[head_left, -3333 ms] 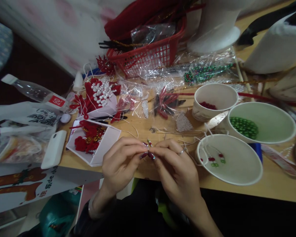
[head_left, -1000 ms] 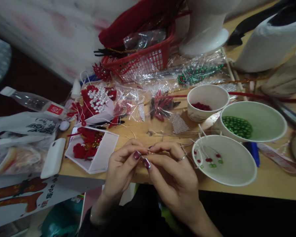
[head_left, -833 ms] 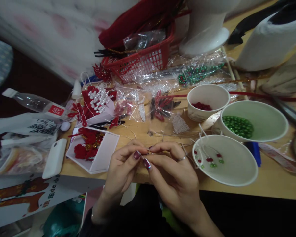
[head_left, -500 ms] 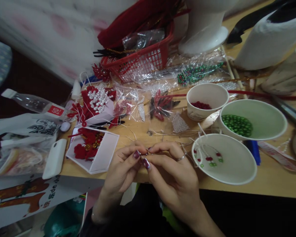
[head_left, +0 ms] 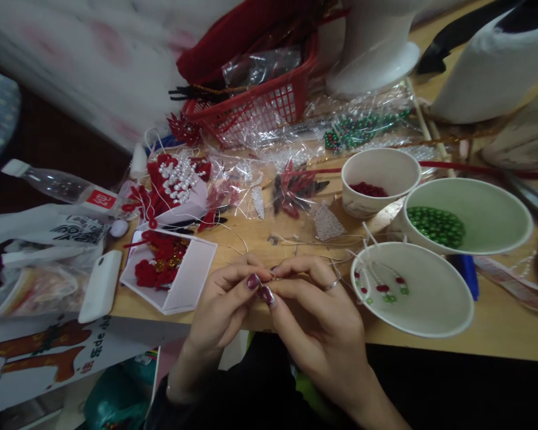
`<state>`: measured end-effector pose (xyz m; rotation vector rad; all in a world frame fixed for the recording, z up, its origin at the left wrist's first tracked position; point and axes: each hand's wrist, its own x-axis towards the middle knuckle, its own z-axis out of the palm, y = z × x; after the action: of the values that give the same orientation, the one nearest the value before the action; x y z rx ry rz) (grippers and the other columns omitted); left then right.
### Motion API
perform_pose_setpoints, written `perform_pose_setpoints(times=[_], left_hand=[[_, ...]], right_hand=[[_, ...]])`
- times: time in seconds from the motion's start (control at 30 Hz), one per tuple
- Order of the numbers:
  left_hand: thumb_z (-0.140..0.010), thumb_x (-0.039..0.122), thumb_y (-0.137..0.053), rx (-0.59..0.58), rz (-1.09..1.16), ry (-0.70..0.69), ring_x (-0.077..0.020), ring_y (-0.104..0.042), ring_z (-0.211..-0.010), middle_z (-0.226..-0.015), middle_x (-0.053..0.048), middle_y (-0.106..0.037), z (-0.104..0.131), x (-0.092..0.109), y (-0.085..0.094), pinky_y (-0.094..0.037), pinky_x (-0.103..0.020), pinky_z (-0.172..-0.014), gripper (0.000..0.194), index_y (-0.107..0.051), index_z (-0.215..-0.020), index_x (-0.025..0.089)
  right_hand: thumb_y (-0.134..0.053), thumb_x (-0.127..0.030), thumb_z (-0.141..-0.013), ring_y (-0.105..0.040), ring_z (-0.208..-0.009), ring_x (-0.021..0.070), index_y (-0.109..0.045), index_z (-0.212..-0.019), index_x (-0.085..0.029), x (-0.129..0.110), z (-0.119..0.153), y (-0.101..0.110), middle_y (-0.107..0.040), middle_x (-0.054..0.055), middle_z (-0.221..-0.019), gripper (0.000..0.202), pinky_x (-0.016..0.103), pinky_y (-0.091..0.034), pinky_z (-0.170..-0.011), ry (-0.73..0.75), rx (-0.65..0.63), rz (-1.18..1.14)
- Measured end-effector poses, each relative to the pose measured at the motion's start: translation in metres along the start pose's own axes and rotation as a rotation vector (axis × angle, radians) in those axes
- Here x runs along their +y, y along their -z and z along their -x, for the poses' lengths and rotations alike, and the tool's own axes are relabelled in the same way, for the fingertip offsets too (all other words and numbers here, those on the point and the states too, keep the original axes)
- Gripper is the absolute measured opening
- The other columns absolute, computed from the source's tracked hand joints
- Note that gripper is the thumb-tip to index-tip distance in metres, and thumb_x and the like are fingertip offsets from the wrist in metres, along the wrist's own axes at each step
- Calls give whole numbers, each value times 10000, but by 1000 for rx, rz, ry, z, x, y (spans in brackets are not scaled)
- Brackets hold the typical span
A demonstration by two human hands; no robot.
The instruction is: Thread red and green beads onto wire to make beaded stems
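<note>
My left hand (head_left: 226,304) and my right hand (head_left: 320,319) meet over the table's front edge, fingertips almost touching. Thumb and index finger of each are pinched together; whatever lies between them is too small and hidden to make out. Just right of my right hand stands a white paper cup (head_left: 434,298), tilted toward me, with beaded strings (head_left: 388,289) of white, red and green beads hanging inside its rim. Behind it are a cup of green beads (head_left: 437,227) and a smaller cup of red beads (head_left: 368,190). A small heap of tiny clear beads (head_left: 328,222) lies beyond my fingers.
Left of my hands sits an open white box (head_left: 192,272) with red and gold ornaments. A white phone (head_left: 100,286) and a plastic bottle (head_left: 67,185) lie farther left. At the back are a red basket (head_left: 269,104), plastic bags of green beads (head_left: 354,134) and white vessels (head_left: 484,89).
Both hands stay pinched together, with only a slight shift of the fingertips. The view has moved a little, so the cups appear slightly farther right.
</note>
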<state>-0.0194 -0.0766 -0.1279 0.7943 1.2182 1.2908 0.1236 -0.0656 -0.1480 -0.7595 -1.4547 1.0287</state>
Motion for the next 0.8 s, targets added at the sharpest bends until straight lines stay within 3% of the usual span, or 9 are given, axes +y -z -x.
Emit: perform_pose_setpoints(times=[0.27, 0.43, 0.53, 0.63, 0.8], left_hand=[[-741, 267, -813, -99, -160, -108, -142, -615, -797, -838, -39, -625, 2, 3, 9, -529, -228, -672, 96, -815, -836, 282], [-772, 303, -793, -93, -116, -117, -132, -647, -841, -899, -38, -677, 4, 3, 8, -541, -208, -724, 141, -808, -912, 289], [-759, 312, -805, -45, -95, -128, -136, -657, -799, -860, -39, -700, 2, 3, 6, -551, -217, -696, 112, -803, -863, 269], [-774, 298, -792, -45, -122, -196, -140, -653, -786, -804, -30, -684, 1, 0, 7, -549, -225, -688, 57, -780, -782, 243], [-870, 217, -689, -38, -340, -402, -144, -643, -847, -859, -28, -687, 3, -5, 13, -533, -239, -752, 69, -754, -867, 241]], right_hand=[[-589, -41, -885, -615, -974, 153, -696, -942, -194, 2, 1, -1, -594, 47, -991, 196, 274, -544, -858, 2, -13, 1], [-577, -48, -908, -606, -989, 149, -697, -1004, -200, 4, 2, 0, -587, 44, -1015, 216, 256, -550, -851, -13, -17, -18], [-580, -37, -904, -605, -978, 149, -696, -1009, -206, 4, 1, -1, -589, 40, -1009, 230, 258, -554, -843, -8, -12, -23], [-584, -29, -899, -602, -979, 144, -694, -1004, -203, 4, 1, -1, -586, 37, -1008, 231, 248, -550, -838, -6, -9, -22], [-565, -19, -902, -596, -1036, 146, -684, -1042, -182, 6, 1, -1, -600, 50, -1061, 245, 260, -524, -899, 24, -47, 1]])
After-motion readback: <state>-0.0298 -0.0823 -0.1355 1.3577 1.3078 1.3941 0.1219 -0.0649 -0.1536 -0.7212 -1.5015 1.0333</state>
